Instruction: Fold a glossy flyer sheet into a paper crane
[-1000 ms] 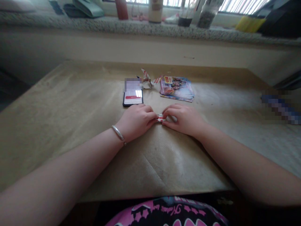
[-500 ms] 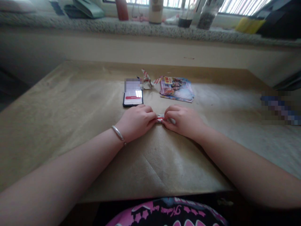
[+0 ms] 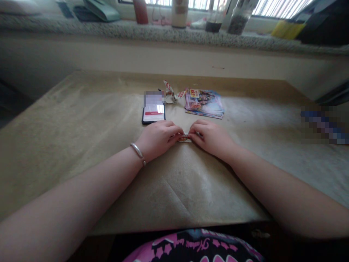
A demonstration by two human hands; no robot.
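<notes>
A small folded red-and-white paper strip (image 3: 184, 137) is pinched tightly between the fingertips of the left hand (image 3: 158, 138) and the right hand (image 3: 211, 137), with a black smartphone (image 3: 153, 112) left lying just beyond the left hand.

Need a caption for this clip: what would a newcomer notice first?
The left hand and right hand meet on brown kraft paper, their fingers pinching a small folded red-and-white paper strip. Beyond them lie a smartphone and a stack of colourful printed leaflets; a silver bangle circles the left wrist.
</notes>
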